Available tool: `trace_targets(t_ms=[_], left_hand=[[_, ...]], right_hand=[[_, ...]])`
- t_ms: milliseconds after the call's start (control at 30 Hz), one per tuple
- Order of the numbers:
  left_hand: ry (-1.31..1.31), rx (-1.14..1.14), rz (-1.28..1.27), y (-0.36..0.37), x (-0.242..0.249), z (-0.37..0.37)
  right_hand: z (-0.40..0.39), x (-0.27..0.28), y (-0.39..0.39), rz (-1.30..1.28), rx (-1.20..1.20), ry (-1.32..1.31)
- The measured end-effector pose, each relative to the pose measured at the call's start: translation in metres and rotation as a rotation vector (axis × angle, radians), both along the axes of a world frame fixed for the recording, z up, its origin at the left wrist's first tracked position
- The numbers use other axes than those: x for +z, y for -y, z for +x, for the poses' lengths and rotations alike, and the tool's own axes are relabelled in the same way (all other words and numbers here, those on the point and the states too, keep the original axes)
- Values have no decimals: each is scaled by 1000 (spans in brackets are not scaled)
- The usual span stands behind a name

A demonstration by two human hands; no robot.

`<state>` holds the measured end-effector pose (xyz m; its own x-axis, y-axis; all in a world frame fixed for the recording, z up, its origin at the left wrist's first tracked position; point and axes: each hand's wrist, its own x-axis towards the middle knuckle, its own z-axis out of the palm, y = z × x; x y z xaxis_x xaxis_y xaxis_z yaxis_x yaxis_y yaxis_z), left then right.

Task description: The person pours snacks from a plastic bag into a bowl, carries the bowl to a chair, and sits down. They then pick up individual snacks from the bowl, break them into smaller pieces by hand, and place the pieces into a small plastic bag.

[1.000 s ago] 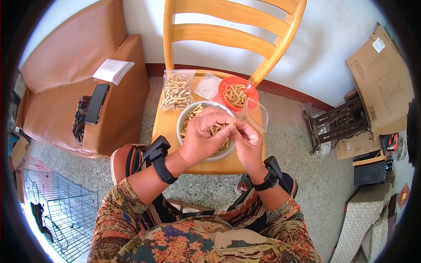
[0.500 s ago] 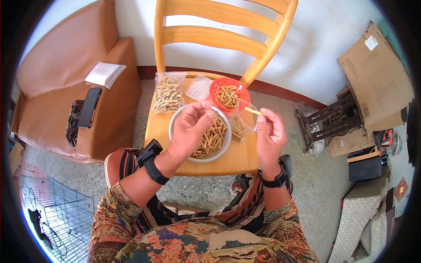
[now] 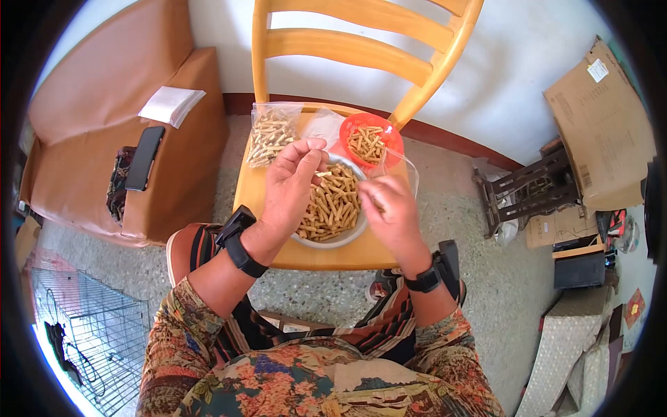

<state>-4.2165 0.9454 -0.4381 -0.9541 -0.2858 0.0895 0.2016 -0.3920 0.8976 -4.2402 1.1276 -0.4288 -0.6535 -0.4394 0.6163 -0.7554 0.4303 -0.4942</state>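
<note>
Short tan stick-like pieces [image 3: 333, 208] fill a pale round bowl [image 3: 332, 243] on the chair seat. Over the bowl's left side is my left hand [image 3: 295, 181], thumb and forefinger pinched together; whatever they may hold is hidden. My right hand [image 3: 390, 212] is curled closed at the bowl's right edge, slightly blurred, its contents not clear. Behind it, a clear plastic bag [image 3: 410, 172] shows partly, the rest covered by the hand. A red basket [image 3: 397, 142] behind the bowl contains more sticks. Left of it lies a filled clear bag of sticks [image 3: 271, 135].
The wooden chair [image 3: 316, 259] stands against a white wall. A brown sofa [image 3: 177, 167] at left bears a dark phone [image 3: 145, 158] and a stack of clear bags [image 3: 171, 104]. A wire cage [image 3: 97, 326] is at lower left, a cardboard box [image 3: 601, 132] at right.
My right hand has moved left and down to the bowl's edge; the stick it held up no longer shows. My left hand has shifted slightly. The view has tilted a little.
</note>
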Motion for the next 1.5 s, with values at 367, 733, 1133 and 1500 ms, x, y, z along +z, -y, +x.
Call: trace_targets(t_ms=[367,733,1133,1500], left_hand=[[-1,-11,2,0,-1,0],[96,-28,33,0,-3,3],[-351,-102,-525,-16,4,11],[-432,-29,-705,-13,0,10]], right_hand=[[-9,-36,16,326,-61,92],[5,-33,7,-445,-5,772],[7,-28,10,-727,266,978],[9,-28,11,-722,277,997]])
